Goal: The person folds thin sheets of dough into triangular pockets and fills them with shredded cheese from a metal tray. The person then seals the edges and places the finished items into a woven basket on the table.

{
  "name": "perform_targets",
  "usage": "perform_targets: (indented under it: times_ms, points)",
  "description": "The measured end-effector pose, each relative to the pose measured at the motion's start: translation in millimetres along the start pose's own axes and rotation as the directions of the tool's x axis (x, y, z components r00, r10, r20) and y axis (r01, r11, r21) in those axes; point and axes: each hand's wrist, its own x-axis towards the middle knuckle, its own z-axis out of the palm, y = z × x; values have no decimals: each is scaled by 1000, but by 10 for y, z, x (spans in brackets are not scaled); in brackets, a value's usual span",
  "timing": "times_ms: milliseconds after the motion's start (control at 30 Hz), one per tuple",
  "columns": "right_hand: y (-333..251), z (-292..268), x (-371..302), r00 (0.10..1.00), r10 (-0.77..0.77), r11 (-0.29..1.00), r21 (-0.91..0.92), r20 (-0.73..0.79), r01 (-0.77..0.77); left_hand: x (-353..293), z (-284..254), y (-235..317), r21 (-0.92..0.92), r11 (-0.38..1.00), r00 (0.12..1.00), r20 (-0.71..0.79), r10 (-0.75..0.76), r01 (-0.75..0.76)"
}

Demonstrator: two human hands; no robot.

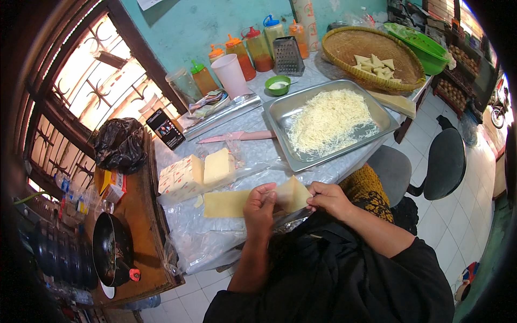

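Note:
A long pale strip of pastry dough (pixel 226 204) lies along the table's near edge. Its right end is folded over into a pointed flap (pixel 292 194). My left hand (pixel 260 207) closes on the strip just left of the fold, thumb on top. With fingers pinched together, my right hand (pixel 327 199) grips the flap's right corner. Whether any filling lies inside the fold is hidden. Beyond the strip stand a block of cheese in printed wrapping (pixel 181 175) and a bare cheese block (pixel 219 166). A steel tray (pixel 277 141) of grated cheese (pixel 334 121) is further right.
A knife (pixel 237 136) lies behind the cheese blocks. A box grater (pixel 289 56), green bowl (pixel 278 85), pink cup (pixel 230 75) and several sauce bottles line the wall. Folded triangles (pixel 377 67) rest on a woven tray (pixel 339 40). A wok (pixel 112 250) sits left; chairs (pixel 444 161) stand right.

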Motion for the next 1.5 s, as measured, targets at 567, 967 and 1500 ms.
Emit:
perform_targets:
  times_ms: [567, 967, 1500]
  points:
    - [63, 94, 38, 983, 175, 984, 42, -56, -173, 580, -2508, 1000, -589, 481, 752, -592, 289, -649]
    - [148, 91, -34, 972, 227, 973, 61, -56, -223, 1067, -2519, 2096, -186, 375, 334, -862, 381, -908]
    - [-225, 4, -280, 980, -2, 445, -878, -201, -179, 448, -942, 2653, -311, 582, 655, -248, 714, -752]
